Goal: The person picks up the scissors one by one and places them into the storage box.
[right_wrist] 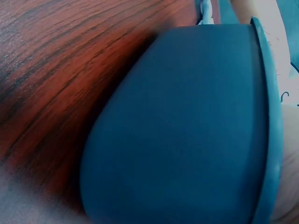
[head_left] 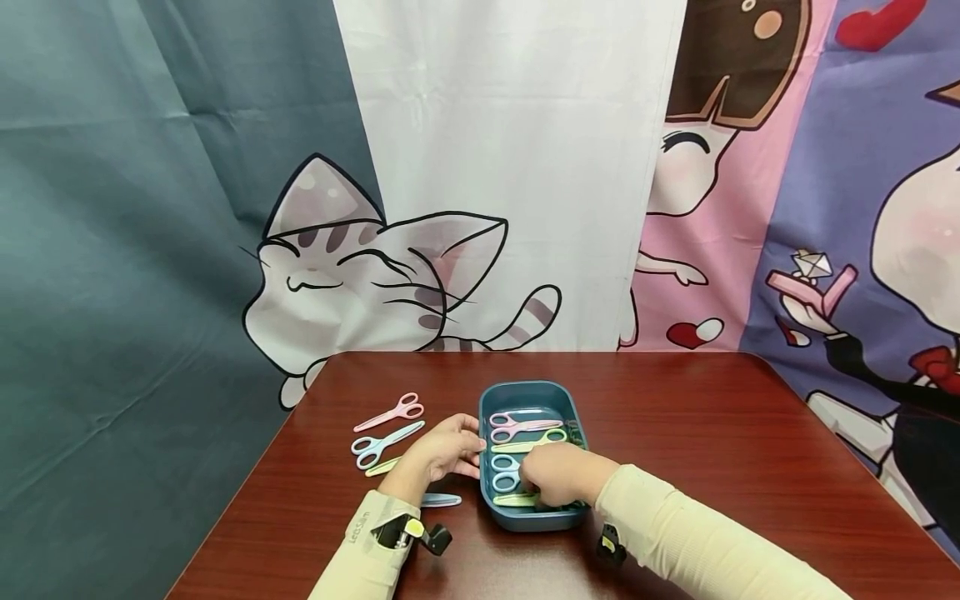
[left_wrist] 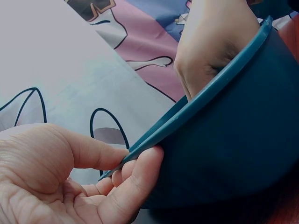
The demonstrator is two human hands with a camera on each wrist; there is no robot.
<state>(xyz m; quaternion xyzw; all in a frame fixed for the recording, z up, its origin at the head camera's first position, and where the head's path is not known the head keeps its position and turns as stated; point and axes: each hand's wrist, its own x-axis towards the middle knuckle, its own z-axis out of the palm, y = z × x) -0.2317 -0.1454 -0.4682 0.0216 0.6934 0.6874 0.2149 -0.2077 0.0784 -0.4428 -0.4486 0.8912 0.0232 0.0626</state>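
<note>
My left hand (head_left: 448,450) pinches the left rim of a dark blue container (head_left: 534,523); the left wrist view shows thumb and fingers on that rim (left_wrist: 196,105). Inside the container reaches my right hand (head_left: 558,473), over blue-handled scissors (head_left: 506,473); its fingertips are hidden, so what they touch cannot be told. Pink scissors (head_left: 517,427) and yellow-green scissors (head_left: 553,436) lie farther back in the container, and a yellow-green piece (head_left: 513,500) lies near its front. The container's outer wall (right_wrist: 177,126) fills most of the right wrist view.
Left of the container, pink scissors (head_left: 390,412), light blue scissors (head_left: 384,444), a partly covered yellow-green piece (head_left: 382,467) and a blue piece (head_left: 441,500) lie on the brown table (head_left: 660,417). A printed cloth (head_left: 510,167) hangs behind the table.
</note>
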